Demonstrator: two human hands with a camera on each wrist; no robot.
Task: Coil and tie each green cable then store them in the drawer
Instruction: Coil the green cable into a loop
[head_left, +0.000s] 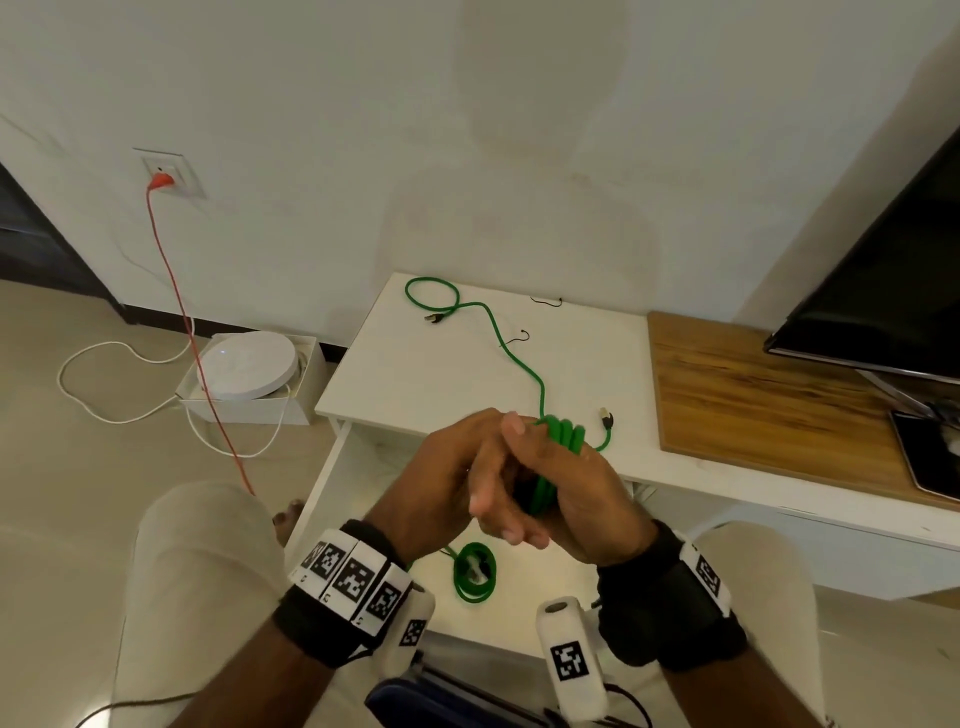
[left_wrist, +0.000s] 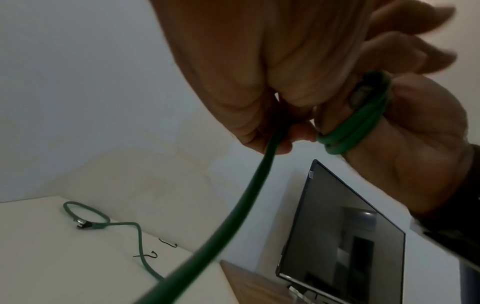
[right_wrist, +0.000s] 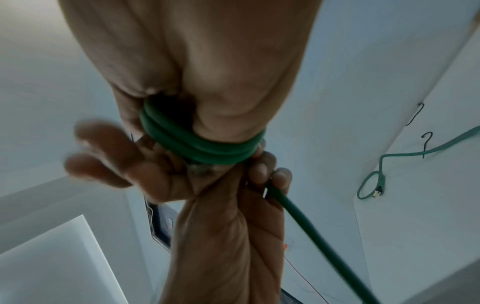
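A green cable (head_left: 524, 364) runs from a loose loop at the back of the white table (head_left: 405, 384) down to my hands. Several turns of it are wound as a coil (head_left: 563, 436) round my right hand (head_left: 587, 499), which grips them; the coil (right_wrist: 202, 148) shows clearly in the right wrist view. My left hand (head_left: 457, 467) pinches the free strand (left_wrist: 270, 148) just beside the coil. One plug end (head_left: 605, 417) sticks out to the right. A second green cable (head_left: 475, 571), coiled and tied, lies in the open drawer (head_left: 358, 467) below my hands. Two black twist ties (head_left: 519, 335) lie on the table.
A dark TV screen (head_left: 883, 291) stands on a wooden top (head_left: 753, 395) at the right, with a tablet (head_left: 930, 452) near it. On the floor at the left are a white round device in a box (head_left: 249, 371), white cord and an orange cable (head_left: 176, 291) plugged into the wall.
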